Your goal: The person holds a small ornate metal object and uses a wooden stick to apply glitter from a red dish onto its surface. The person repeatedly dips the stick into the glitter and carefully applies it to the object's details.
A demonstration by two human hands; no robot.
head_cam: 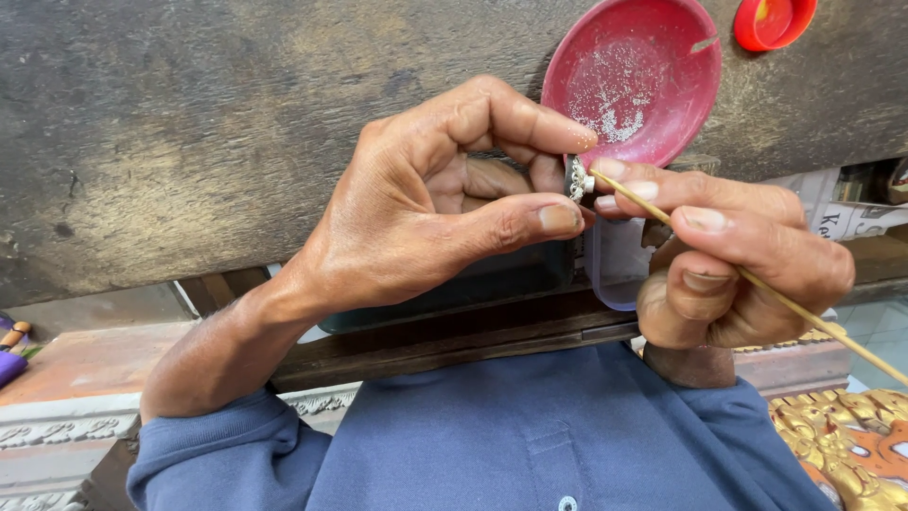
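Left hand (426, 208): I pinch a tiny dark piece (575, 178), centre frame; light, fragile, edge-held.
Right hand (738, 255): I pinch a thin stiff stick (804, 312).

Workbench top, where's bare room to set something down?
The wooden bench top is bare left of the left hand, out to the frame's edge. It is crowded at right: red dish, red cap, and right hand with its stick.
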